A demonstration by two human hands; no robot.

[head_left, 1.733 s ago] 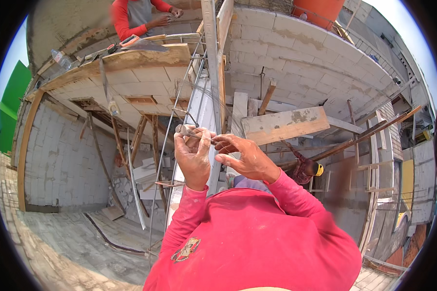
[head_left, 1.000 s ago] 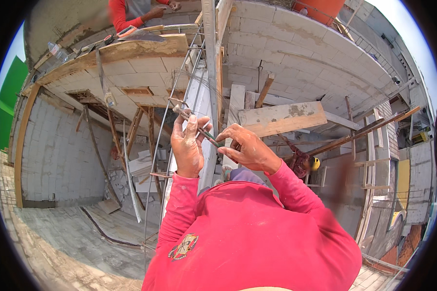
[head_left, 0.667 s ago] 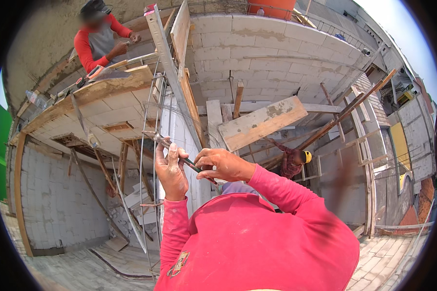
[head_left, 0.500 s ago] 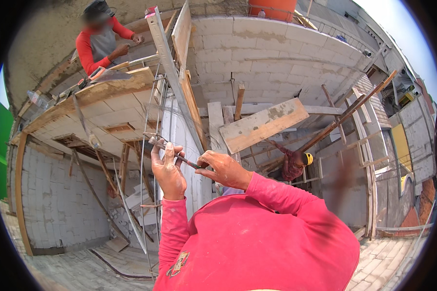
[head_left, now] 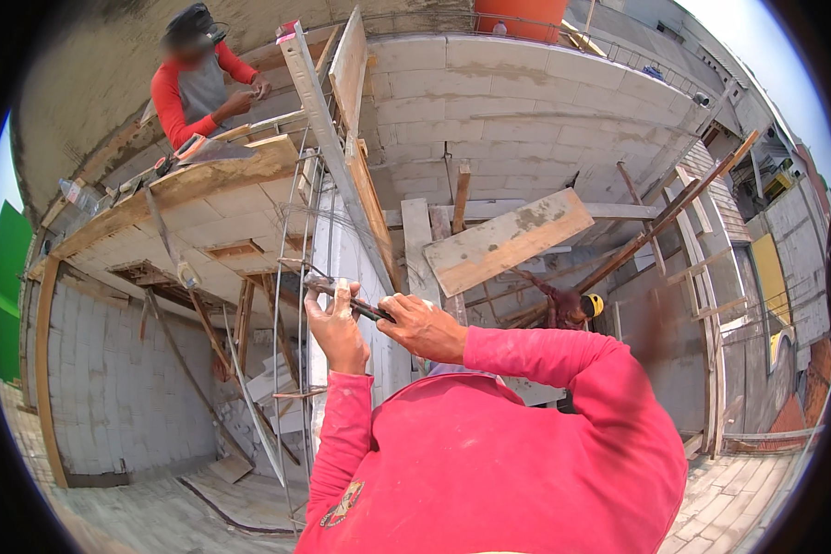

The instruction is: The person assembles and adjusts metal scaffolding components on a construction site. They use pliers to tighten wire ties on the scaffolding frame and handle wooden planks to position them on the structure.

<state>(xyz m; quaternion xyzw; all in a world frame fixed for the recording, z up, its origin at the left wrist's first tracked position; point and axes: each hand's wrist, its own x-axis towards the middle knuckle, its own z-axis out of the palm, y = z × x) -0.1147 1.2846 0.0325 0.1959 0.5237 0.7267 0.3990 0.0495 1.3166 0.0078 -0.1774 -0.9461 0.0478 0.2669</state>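
Observation:
In front of my chest both hands are on a pair of pincers (head_left: 367, 311) with dark handles. My left hand (head_left: 339, 334) is closed around the pincers close to their metal head. My right hand (head_left: 427, 329) grips the handle end, knuckles up. The pincers' head points left, against or very near a thin upright rebar cage (head_left: 282, 323); whether it touches a bar or wire I cannot tell. Behind the cage and my left hand rises a white block wall edge (head_left: 321, 231).
A long grey beam (head_left: 328, 138) slants above my hands. A wide plank (head_left: 512, 240) lies ahead to the right. At far left, a co-worker in red sleeves (head_left: 180, 106) is behind a ledge holding a handsaw (head_left: 226, 150). Below right is a person in a yellow helmet (head_left: 596, 305).
My hands and the pincers have shifted slightly right and down in the picture, with the pincers' head turned a little. The person in the yellow helmet has moved slightly right.

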